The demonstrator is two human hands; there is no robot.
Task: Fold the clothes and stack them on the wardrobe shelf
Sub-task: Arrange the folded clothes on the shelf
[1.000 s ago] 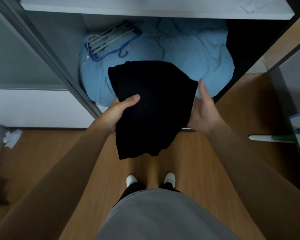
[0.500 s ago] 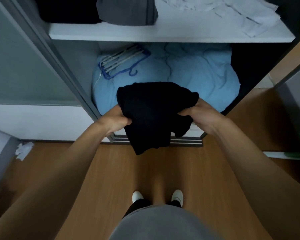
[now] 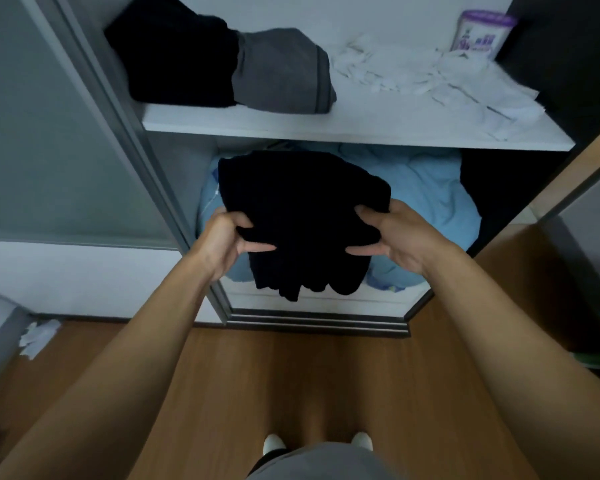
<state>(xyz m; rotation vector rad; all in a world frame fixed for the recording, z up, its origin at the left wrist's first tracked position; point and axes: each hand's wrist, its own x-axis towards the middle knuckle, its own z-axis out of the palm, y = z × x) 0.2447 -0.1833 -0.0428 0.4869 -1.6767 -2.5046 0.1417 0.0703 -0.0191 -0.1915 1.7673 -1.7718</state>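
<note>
A folded black garment (image 3: 302,216) hangs in front of the open wardrobe, just below the white shelf (image 3: 343,131). My left hand (image 3: 227,239) grips its left edge, thumb on top. Its right edge is gripped by my right hand (image 3: 394,237) in the same way. On the shelf lie a folded black garment (image 3: 174,57) at the left and a folded grey one (image 3: 281,72) beside it. Crumpled white clothing (image 3: 430,77) is spread over the shelf's right half.
A purple-lidded container (image 3: 482,32) stands at the shelf's back right. Light blue bedding (image 3: 426,195) fills the compartment below. The sliding door frame (image 3: 118,109) runs along the left. White scraps (image 3: 37,337) lie on the wooden floor at the left.
Both hands have lifted the black garment from waist height up toward the shelf. My right hand went from flat beside it to gripping it. The view tilted up and the shelf came into sight.
</note>
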